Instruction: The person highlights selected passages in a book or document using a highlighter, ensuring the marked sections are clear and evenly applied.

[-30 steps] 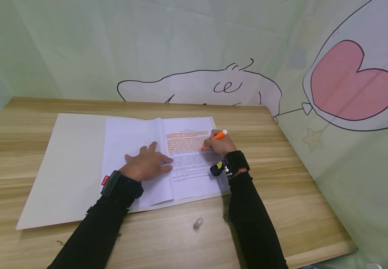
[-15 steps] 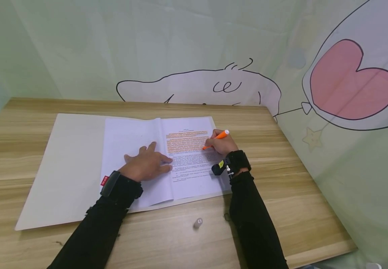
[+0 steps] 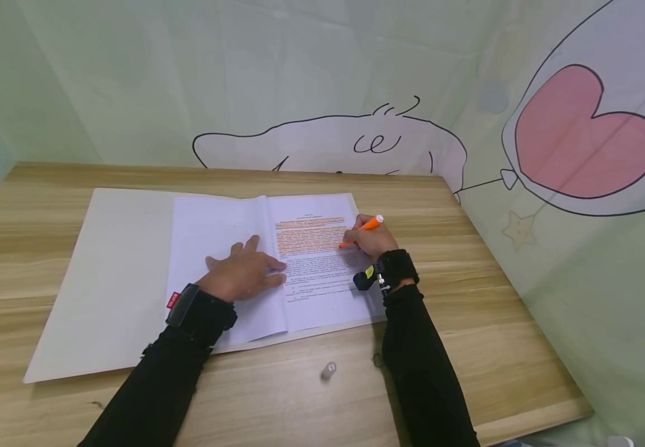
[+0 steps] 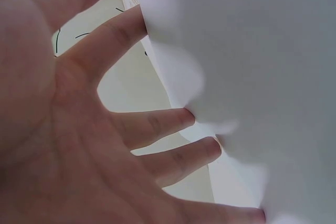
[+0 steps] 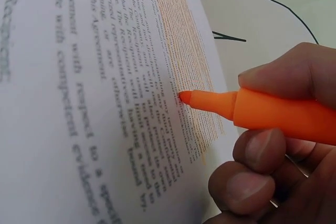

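Note:
My right hand (image 3: 375,239) pinches an orange highlighter (image 3: 371,222), its tip on a text line of the printed page (image 3: 322,310). Orange marking covers the upper paragraph of that page; the lower lines are plain black print. In the right wrist view the highlighter (image 5: 278,113) lies between thumb and fingers, its coloured tip (image 5: 185,97) at the lower border of the marked block. My left hand (image 3: 242,270) rests with spread fingers on the blank left-hand sheet (image 3: 218,217), thumb side near the fold. In the left wrist view its fingertips (image 4: 184,116) press on the white paper (image 4: 262,77).
The papers lie in an open white folder (image 3: 110,267) with a small red tag (image 3: 173,300) by the left wrist. A small translucent cap (image 3: 329,370) lies on the wooden table (image 3: 277,397) in front of the folder. Drawn-on walls (image 3: 300,74) border the table behind and right.
My right hand and the highlighter have slid slightly to the right along the text line. The left hand keeps its place on the sheet.

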Tool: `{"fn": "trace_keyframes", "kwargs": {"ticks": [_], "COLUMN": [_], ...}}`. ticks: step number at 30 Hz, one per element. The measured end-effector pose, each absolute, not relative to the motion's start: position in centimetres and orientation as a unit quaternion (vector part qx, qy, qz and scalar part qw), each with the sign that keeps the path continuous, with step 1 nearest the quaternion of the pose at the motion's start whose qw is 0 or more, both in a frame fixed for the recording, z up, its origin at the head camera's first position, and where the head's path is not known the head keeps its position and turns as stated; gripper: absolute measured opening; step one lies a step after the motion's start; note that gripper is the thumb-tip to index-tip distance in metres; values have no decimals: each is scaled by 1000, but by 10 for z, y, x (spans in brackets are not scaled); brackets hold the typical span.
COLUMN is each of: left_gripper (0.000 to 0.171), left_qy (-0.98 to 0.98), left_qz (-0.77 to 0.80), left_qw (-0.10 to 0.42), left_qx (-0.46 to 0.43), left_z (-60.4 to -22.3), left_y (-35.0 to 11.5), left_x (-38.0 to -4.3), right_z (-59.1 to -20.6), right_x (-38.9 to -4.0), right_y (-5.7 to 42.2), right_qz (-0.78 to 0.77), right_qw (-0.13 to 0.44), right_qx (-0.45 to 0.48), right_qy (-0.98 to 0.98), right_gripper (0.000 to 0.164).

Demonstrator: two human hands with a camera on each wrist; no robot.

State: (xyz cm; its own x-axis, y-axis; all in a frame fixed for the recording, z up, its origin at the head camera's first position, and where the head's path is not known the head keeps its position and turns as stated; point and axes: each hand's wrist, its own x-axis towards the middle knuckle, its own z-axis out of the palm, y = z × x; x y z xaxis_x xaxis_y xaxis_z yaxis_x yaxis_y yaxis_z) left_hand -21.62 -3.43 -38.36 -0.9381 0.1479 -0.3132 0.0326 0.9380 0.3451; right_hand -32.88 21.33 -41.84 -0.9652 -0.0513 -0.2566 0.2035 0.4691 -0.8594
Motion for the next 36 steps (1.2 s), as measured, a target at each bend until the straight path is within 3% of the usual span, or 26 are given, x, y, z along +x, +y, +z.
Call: {"fn": "trace_keyframes", "kwargs": {"ticks": [36], "left_gripper": [39], "left_qy": [969], "left_qz": [169], "left_qw": [173], "left_qx": [44], "left_z": [-383], "left_y": [-34], "left_x": [-217], "right_z": [-419], "right_x": [-332], "right_y": [227], "right_qz": [-525], "right_qw": [122], "right_qx": [68], "right_qy": [839], "right_gripper": [27]}}
